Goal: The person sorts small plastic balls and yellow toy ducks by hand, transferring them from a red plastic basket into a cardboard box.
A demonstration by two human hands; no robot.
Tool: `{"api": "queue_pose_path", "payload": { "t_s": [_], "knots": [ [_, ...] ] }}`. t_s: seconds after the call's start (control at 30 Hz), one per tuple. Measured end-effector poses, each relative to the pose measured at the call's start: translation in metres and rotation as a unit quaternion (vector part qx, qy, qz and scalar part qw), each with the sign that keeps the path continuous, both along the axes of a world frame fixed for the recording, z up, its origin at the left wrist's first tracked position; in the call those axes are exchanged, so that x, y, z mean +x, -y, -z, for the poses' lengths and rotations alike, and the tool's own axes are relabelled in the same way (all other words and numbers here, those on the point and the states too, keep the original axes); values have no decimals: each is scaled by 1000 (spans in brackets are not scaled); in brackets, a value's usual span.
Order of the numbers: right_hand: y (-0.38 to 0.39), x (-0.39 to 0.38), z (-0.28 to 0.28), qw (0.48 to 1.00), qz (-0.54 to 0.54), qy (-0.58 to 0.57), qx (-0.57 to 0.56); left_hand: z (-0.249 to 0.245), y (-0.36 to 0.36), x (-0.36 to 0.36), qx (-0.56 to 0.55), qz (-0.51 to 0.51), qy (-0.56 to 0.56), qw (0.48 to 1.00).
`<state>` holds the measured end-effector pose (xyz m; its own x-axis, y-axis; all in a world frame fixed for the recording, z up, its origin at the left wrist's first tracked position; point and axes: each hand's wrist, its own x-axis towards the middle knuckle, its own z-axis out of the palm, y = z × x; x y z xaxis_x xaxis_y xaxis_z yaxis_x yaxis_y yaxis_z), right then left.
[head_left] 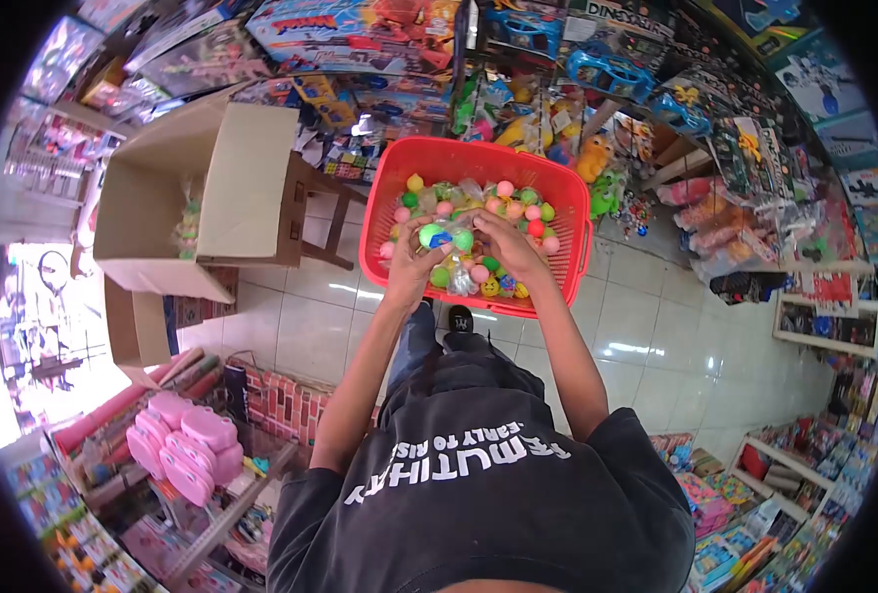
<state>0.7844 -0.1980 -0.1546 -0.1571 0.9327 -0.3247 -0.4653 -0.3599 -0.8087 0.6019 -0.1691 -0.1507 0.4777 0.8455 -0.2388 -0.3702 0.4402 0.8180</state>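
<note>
In the head view, the left hand [419,265] has its fingers clamped on a pair of light-green balls [463,240] with a blue piece [441,240] between them, held above a red plastic basket [379,208]. The right hand [510,245] is at their other side, its fingers bent toward them; whether these grip cannot be told. Pink, green and yellow balls lie below in the basket, which stands near an open cardboard box [251,183].
</note>
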Motion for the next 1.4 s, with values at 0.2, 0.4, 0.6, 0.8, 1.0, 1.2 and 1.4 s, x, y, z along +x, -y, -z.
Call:
{"api": "queue_pose_path", "payload": {
  "t_s": [0.2,0.4,0.6,0.8,1.0,1.2,1.4],
  "knots": [
    [0,-12,26,990,-105,91,-40,3,11,-6,76,-69,-56,993],
    [-16,-1,60,968,-114,222,19,9,10,-16,215,-87,-188,954],
    [-26,3,111,785,-104,583,180,0,11,-24,300,-123,-269,907],
    [-26,7,118,753,-114,619,190,8,-5,-38,378,-134,-318,859],
    [-35,17,116,811,-147,547,147,13,-20,-47,335,-132,-329,873],
    [-38,20,120,861,-122,481,111,16,-18,-46,304,-142,-351,874],
    [-53,-3,95,777,-11,598,198,23,-23,-46,301,-160,-343,875]
  ]
}}
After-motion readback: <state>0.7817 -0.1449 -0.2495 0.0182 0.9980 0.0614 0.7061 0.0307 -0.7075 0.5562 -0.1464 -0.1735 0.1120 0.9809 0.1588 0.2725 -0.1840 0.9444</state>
